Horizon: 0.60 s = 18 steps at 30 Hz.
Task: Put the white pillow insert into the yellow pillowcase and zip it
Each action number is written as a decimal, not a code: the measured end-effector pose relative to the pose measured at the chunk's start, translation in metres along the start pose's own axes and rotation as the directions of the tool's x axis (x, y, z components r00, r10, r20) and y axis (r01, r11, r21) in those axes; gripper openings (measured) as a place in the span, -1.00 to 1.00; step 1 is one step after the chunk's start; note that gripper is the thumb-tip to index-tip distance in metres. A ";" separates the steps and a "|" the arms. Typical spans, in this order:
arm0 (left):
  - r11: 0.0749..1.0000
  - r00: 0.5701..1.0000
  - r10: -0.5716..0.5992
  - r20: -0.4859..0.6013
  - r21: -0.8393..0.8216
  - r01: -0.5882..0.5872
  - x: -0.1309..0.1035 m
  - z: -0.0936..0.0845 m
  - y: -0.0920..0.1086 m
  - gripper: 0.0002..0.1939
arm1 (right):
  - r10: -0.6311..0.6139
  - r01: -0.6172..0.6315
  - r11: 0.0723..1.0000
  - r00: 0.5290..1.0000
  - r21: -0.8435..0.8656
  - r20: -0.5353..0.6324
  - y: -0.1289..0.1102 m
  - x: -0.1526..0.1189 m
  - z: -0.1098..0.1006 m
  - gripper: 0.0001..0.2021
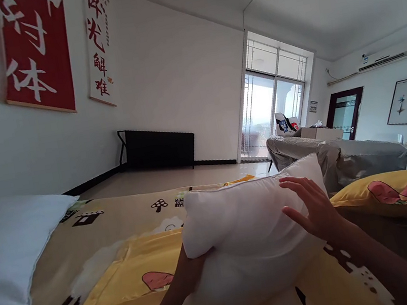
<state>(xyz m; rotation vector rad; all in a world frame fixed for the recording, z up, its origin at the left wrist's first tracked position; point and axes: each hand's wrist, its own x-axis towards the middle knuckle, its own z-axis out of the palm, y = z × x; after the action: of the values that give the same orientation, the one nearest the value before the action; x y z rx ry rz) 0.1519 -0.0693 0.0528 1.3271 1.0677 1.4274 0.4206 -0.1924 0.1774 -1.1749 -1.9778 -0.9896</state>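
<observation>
A white pillow (250, 232) stands tilted on yellow printed fabric (130, 272) in front of me. My left hand (196, 264) is at the pillow's left side, its fingers hidden behind or beneath the white cloth. Against the upper right of the pillow, my right hand (310, 205) has its fingers and thumb spread apart, with nothing held between them. Under the yellow fabric lies a beige printed sheet (117, 217).
Another white pillow (7, 256) lies at the left edge. A yellow pillow with pink prints (398, 191) is at the right. Behind are a plastic-covered sofa (366, 155) and a black folded panel (160, 149) by the wall.
</observation>
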 end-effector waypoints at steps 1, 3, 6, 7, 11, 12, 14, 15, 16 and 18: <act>1.000 1.000 0.012 0.012 0.000 -0.012 0.000 -0.003 -0.002 -0.36 | -0.001 0.000 0.999 1.000 0.037 0.024 -0.010 0.023 0.001 -0.57; 0.999 0.997 0.045 0.061 0.008 -0.046 0.001 -0.009 -0.003 -0.30 | -0.013 0.000 0.994 0.992 0.107 0.126 -0.032 0.063 0.014 -0.50; 0.994 0.979 0.086 0.183 0.046 -0.096 0.003 -0.017 0.000 -0.32 | -0.053 -0.009 0.986 0.933 0.169 0.356 -0.059 0.101 0.045 -0.47; 0.991 0.970 0.097 0.221 0.064 -0.114 0.004 -0.019 0.002 -0.34 | -0.055 -0.020 0.985 0.904 0.170 0.423 -0.064 0.108 0.055 -0.46; 0.971 0.980 0.092 0.175 0.205 -0.127 0.009 -0.028 0.013 -0.31 | 0.037 -0.107 0.989 0.851 0.103 0.525 -0.065 0.120 0.087 -0.43; 0.965 0.988 0.064 0.142 0.244 -0.098 0.010 -0.030 0.016 -0.28 | 0.063 -0.132 0.987 0.848 0.096 0.526 -0.063 0.122 0.092 -0.44; 0.960 0.984 -0.003 0.177 0.277 -0.047 0.008 -0.032 0.018 -0.26 | 0.092 -0.176 0.978 0.840 0.109 0.535 -0.057 0.124 0.100 -0.45; 0.964 0.966 -0.022 0.257 0.262 -0.047 0.007 -0.033 0.018 -0.25 | 0.101 -0.194 0.974 0.837 0.118 0.537 -0.055 0.126 0.104 -0.45; 0.970 0.935 -0.027 0.353 0.235 -0.060 0.005 -0.034 0.016 -0.23 | 0.111 -0.208 0.970 0.836 0.124 0.537 -0.054 0.127 0.107 -0.45; 0.979 0.878 0.008 0.478 0.177 -0.105 0.004 -0.034 0.010 -0.17 | 0.124 -0.224 0.966 0.839 0.128 0.530 -0.052 0.129 0.112 -0.45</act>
<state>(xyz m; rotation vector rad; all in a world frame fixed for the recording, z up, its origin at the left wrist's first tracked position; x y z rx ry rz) 0.1170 -0.0681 0.0615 1.7540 0.8549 0.9681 0.3061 -0.0583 0.2083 -1.6037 -2.2530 -0.3980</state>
